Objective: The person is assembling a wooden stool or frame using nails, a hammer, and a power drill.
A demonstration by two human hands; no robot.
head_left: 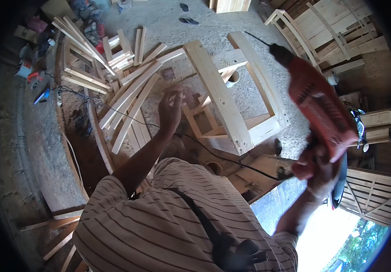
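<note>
My right hand (315, 165) is closed round the handle of a red power drill (320, 104), held up at the right. A long thin dark bit (257, 39) sticks out of its black chuck, pointing to the far left, over one end of a wooden frame (222, 97). That frame, of pale planks joined by crosspieces, stands in front of me. Left of it, my left hand (172, 105) is raised with the fingers curled together. Whatever those fingers may hold is too small to make out.
Loose wooden strips (134, 97) lie heaped on the left. A dark cord (232, 158) runs below the frame. Behind the frame stands a white cup-like container (233, 79). Slatted wooden pieces (336, 31) lean at the far right; sandals (188, 21) lie on the far floor.
</note>
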